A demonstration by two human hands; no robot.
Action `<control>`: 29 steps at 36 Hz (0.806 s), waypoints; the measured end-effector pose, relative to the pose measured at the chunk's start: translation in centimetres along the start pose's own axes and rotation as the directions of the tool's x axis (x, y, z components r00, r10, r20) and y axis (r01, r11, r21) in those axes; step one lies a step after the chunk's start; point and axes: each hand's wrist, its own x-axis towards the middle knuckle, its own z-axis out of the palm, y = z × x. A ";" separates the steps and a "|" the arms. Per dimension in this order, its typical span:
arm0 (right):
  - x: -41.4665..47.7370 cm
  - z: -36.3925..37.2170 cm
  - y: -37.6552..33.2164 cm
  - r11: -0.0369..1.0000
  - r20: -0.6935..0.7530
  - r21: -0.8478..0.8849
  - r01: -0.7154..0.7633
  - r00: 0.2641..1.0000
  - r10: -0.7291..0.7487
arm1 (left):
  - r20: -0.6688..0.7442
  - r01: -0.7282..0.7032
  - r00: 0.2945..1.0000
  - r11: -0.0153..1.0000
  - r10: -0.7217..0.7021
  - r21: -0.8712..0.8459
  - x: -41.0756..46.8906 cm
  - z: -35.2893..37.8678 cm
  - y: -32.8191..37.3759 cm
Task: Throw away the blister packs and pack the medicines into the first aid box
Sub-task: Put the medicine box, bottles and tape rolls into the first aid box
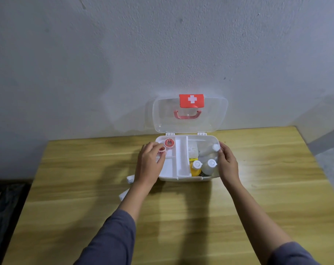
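A white box sits on a wooden table near the wall, its clear lid standing open with a red cross patch and a pink handle on it; a white tray fills the box's left half, with a red tape roll in its far compartment; in the right half stand a yellow bottle and a white bottle, both white-capped, with pale items behind them. The left hand rests over the tray's left edge, fingers pinched on a small red roll; the right hand lies against the box's right wall, fingers loosely curled, holding nothing. Two small white packs lie on the table just left of the left forearm, too blurred to identify.
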 end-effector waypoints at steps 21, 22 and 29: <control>0.1 0.0 0.1 1.000 0.012 0.010 0.010 1.000 -0.010 | 0.049 0.162 0.986 0.986 -0.160 -0.029 -9.7 -2.2 -6.0; 0.2 0.0 0.2 1.000 0.011 0.003 0.010 1.000 -0.011 | 0.091 0.178 0.980 0.984 -0.179 0.020 -10.4 -2.0 -7.0; 0.8 -0.4 0.6 0.999 0.033 -0.047 0.026 0.999 -0.025 | 0.225 0.083 0.962 0.953 -0.153 0.292 -9.9 -0.2 -10.4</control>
